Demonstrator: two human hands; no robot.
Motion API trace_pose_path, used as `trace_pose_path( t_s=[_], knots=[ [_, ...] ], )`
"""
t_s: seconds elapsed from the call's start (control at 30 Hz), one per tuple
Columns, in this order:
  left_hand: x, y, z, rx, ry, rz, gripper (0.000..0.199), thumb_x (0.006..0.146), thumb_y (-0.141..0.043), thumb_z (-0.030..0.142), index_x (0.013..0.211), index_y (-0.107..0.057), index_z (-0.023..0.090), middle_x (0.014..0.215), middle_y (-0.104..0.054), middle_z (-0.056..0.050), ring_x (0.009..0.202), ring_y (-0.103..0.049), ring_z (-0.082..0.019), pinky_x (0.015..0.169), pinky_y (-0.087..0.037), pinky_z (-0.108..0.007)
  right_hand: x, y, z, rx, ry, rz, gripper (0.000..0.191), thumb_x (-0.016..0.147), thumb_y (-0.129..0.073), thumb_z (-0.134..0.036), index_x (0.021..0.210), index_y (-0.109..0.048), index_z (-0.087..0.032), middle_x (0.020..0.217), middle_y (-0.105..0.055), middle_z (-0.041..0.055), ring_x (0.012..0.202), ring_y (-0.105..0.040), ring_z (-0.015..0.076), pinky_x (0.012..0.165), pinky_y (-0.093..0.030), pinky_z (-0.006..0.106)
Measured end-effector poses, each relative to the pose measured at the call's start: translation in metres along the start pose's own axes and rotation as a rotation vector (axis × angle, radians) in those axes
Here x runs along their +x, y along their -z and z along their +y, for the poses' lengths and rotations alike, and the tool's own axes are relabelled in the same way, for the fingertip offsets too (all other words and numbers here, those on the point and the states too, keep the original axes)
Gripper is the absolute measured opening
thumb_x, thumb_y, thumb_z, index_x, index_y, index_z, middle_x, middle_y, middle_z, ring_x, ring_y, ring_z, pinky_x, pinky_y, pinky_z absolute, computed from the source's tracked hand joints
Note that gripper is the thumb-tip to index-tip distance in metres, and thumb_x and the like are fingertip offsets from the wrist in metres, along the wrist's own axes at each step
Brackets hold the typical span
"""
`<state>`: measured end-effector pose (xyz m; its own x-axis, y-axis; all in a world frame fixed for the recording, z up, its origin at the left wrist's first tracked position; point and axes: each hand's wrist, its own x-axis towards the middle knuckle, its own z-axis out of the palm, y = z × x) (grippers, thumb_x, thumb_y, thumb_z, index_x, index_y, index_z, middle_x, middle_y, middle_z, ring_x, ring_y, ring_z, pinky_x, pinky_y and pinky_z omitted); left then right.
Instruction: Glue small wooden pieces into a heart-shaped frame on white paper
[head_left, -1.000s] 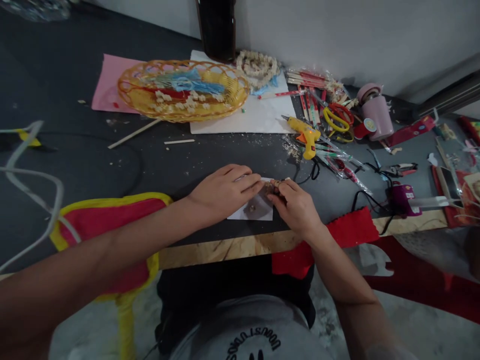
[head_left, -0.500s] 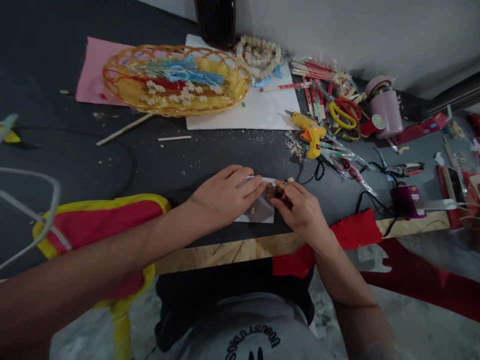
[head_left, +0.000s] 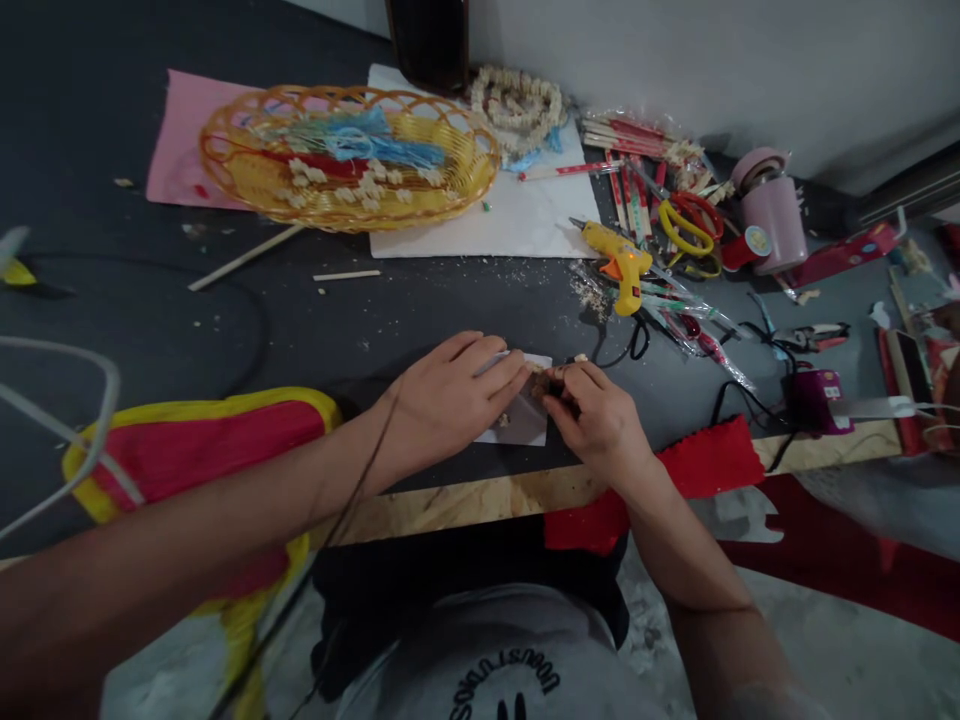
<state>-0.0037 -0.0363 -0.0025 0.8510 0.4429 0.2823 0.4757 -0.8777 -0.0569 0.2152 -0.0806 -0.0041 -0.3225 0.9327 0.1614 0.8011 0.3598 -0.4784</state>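
Observation:
A small white sheet [head_left: 529, 425] lies near the table's front edge, partly under my left hand [head_left: 457, 390]. That hand rests palm down with its fingers stretched toward the right. My right hand [head_left: 596, 410] is closed, thumb and fingers pinched round a small brown piece [head_left: 538, 385] at the sheet's right side. The piece is mostly hidden by the fingertips, and its shape is unclear. A small pale bit [head_left: 505, 420] lies on the sheet below my left fingers.
Behind are a yellow basket [head_left: 480, 185] with blue tassels, a white board [head_left: 540, 235], a yellow glue gun [head_left: 619, 262], scissors [head_left: 686, 230] and a pink bottle [head_left: 776, 220]. A yellow-rimmed red item [head_left: 217, 445] lies left; red cloth [head_left: 712, 458] overhangs the front edge.
The fingers of my right hand have shifted slightly around the brown piece. A dark, thin strand now crosses in front of my left forearm. My left hand stays in place.

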Motion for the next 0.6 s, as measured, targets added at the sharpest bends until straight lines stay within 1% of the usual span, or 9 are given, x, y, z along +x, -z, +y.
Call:
trace_pose_path(
  t_s=[0.13,0.27,0.33,0.47,0.53,0.6],
  knots=[
    [-0.002,-0.001,-0.002,-0.031,0.007,-0.038,0.038,0.097,-0.039,0.011,0.126,-0.063,0.019,0.126,-0.066,-0.009,0.117,-0.057,-0.026,0.1,-0.047,-0.043,-0.003,0.003,0.002,0.031,-0.009,-0.017,0.01,0.091,-0.057,-0.018,0.1,-0.061,-0.021,0.093,-0.069,0.0079,0.094,-0.066,0.0232,0.083,-0.057,0.037],
    [-0.003,-0.001,-0.002,-0.018,0.007,-0.033,0.037,0.097,-0.04,0.01,0.126,-0.063,0.016,0.128,-0.065,-0.011,0.117,-0.057,-0.027,0.101,-0.045,-0.046,-0.006,0.005,0.001,0.041,0.002,-0.004,0.011,0.091,-0.057,-0.016,0.101,-0.061,-0.021,0.099,-0.07,0.009,0.095,-0.067,0.0222,0.082,-0.058,0.036],
    [-0.003,0.0,-0.002,0.028,-0.013,-0.037,0.037,0.097,-0.04,0.01,0.125,-0.063,0.016,0.128,-0.066,-0.01,0.118,-0.057,-0.027,0.102,-0.045,-0.045,-0.007,0.006,-0.001,0.036,0.016,0.008,0.01,0.092,-0.057,-0.017,0.101,-0.06,-0.021,0.099,-0.07,0.0092,0.093,-0.067,0.0216,0.08,-0.058,0.035],
    [-0.002,0.003,-0.002,0.108,-0.048,-0.029,0.038,0.099,-0.036,0.011,0.125,-0.063,0.015,0.127,-0.067,-0.009,0.117,-0.058,-0.028,0.102,-0.045,-0.045,-0.012,0.016,-0.001,0.051,0.03,0.088,0.007,0.095,-0.054,-0.017,0.096,-0.06,-0.021,0.102,-0.072,0.0088,0.096,-0.069,0.0199,0.082,-0.059,0.034],
    [-0.001,0.006,-0.002,0.073,-0.037,-0.035,0.038,0.099,-0.036,0.012,0.126,-0.062,0.015,0.128,-0.066,-0.01,0.118,-0.058,-0.027,0.103,-0.045,-0.047,-0.018,0.024,0.001,0.037,0.002,0.136,0.009,0.095,-0.053,-0.017,0.094,-0.06,-0.022,0.103,-0.072,0.0084,0.098,-0.069,0.0199,0.084,-0.059,0.035],
    [-0.001,0.011,-0.002,0.004,0.006,-0.063,0.038,0.099,-0.037,0.011,0.127,-0.061,0.02,0.13,-0.065,-0.008,0.12,-0.058,-0.026,0.105,-0.044,-0.045,-0.026,0.031,0.004,0.001,-0.037,0.157,0.01,0.096,-0.053,-0.018,0.094,-0.061,-0.023,0.104,-0.072,0.0083,0.1,-0.069,0.0204,0.084,-0.059,0.036]
  ],
)
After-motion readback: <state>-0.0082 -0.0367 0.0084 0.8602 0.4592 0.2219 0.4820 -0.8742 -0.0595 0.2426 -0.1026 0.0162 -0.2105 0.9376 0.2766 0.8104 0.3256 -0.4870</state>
